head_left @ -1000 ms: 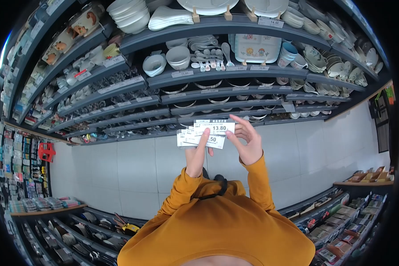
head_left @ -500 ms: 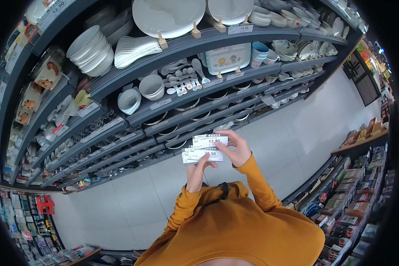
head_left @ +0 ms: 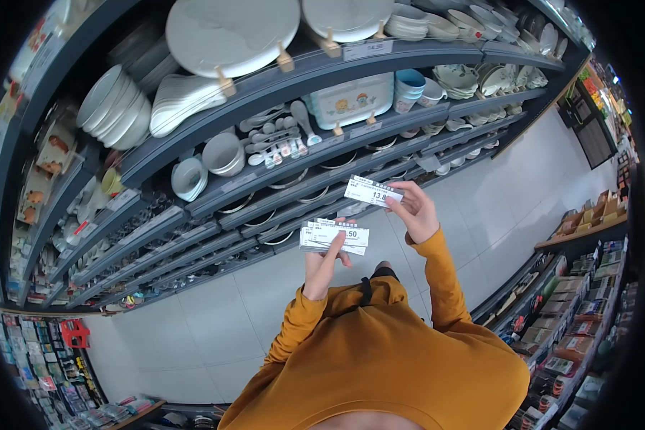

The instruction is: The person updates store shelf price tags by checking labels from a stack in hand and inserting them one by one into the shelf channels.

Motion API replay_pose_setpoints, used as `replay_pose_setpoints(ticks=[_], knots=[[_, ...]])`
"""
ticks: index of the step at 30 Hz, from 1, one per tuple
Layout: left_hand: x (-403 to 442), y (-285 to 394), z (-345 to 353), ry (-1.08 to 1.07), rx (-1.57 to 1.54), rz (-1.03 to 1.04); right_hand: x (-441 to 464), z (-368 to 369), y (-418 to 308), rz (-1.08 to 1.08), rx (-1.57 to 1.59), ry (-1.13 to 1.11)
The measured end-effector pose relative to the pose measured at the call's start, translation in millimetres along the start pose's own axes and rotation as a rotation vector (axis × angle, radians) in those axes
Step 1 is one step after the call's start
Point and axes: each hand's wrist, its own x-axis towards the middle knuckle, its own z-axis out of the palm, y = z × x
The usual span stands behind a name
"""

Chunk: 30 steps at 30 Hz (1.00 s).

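Observation:
A small stack of white price tags [head_left: 319, 235] is pinched in my left hand [head_left: 325, 265], the thumb lying across the top tag, which reads ".50" beside it. My right hand [head_left: 416, 211] grips a single price tag [head_left: 369, 190] by its right end; "13.8" shows before the thumb covers the rest. That single tag is held apart from the stack, above it and to the right. Both hands are in front of the shelves of tableware, over the aisle floor.
Dark shelves [head_left: 279, 86] hold large white plates [head_left: 233, 32], stacked bowls [head_left: 115, 107], spoons [head_left: 283, 140] and a cartoon-printed tray [head_left: 351, 100]. Pale tiled floor [head_left: 215, 322] runs below. A red stool [head_left: 74, 334] stands at left. Packaged goods [head_left: 573, 315] line the right-hand shelving.
My right hand has moved up and right, drawing the 13.8 tag away from the stack. My left hand still holds the others. The view has shifted slightly along the shelves.

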Motion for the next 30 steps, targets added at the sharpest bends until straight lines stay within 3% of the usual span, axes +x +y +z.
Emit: replay_pose_setpoints(ticks=[6,7,9,12,17,22,25,28,30], knots=[[75.1,-49.7,77.4,0.082,-0.019,0.005,81.1,-146.2,29.4,-0.108,-0.499,-0.08],[87.7,-55.7,93.0,0.109,-0.021,-0.013,100.8,-179.0,36.0,0.025,-0.568,-0.053],[106.5,-69.7,125.7,0.144,-0.052,-0.069,143.0,-250.4,65.3,-0.157,-0.658,0.012],[121.2,-85.7,172.7,0.136,-0.081,-0.156,198.7,-316.2,51.8,-0.184,-0.767,0.018],[147.2,-106.0,218.0,0.179,-0.043,-0.146,262.3,-351.3,23.6,-0.327,-0.866,-0.116],[164.5,-107.5,243.3,0.2,-0.028,-0.087,302.4,-376.7,54.6,-0.297,-0.953,-0.275],[167.3,-116.0,249.5,0.213,-0.034,-0.08,313.4,-383.9,71.1,-0.139,-0.739,-0.398],[166.4,-121.9,255.0,0.25,-0.05,-0.076,320.5,-391.1,84.2,-0.209,-0.549,-0.41],[164.8,-126.5,260.0,0.285,-0.067,-0.08,324.5,-394.5,88.2,-0.174,-0.596,-0.456]])
